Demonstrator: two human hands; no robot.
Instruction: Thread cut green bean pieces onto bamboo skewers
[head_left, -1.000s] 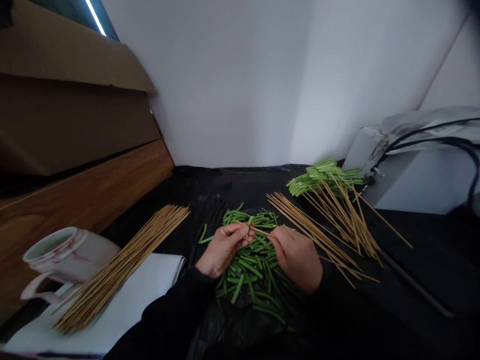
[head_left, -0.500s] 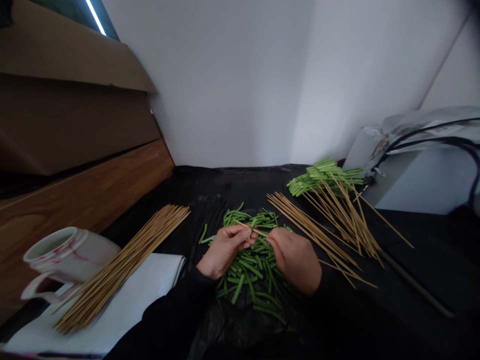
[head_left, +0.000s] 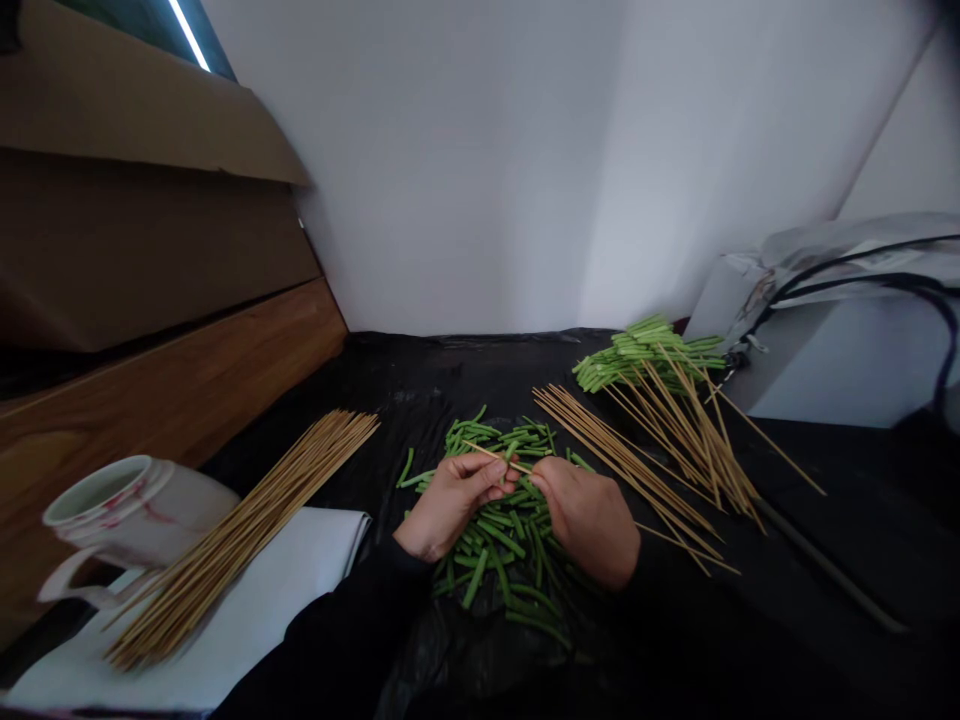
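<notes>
My left hand (head_left: 459, 497) pinches a short piece of cut green bean (head_left: 511, 451) between thumb and fingers. A thin bamboo skewer (head_left: 484, 450) crosses that piece, its tip sticking out to the left above my thumb. The skewer's other part is gripped by my right hand (head_left: 592, 515), whose fingers are closed around it. How far the skewer passes through the bean is partly hidden by my fingertips. Below and around both hands lies a loose pile of cut green beans (head_left: 499, 540) on black plastic sheeting (head_left: 420, 375).
At left, a bundle of bamboo skewers (head_left: 247, 535) lies over a white sheet (head_left: 330, 540) beside a mug (head_left: 172, 505). More loose skewers (head_left: 622, 460) are at right, near a stack of skewered green beans (head_left: 645, 350). A cardboard box (head_left: 150, 230) stands back left; cables (head_left: 862, 270) hang at right.
My right hand has shifted very slightly left, toward my left hand, along with the skewer. Otherwise the scene looks the same.
</notes>
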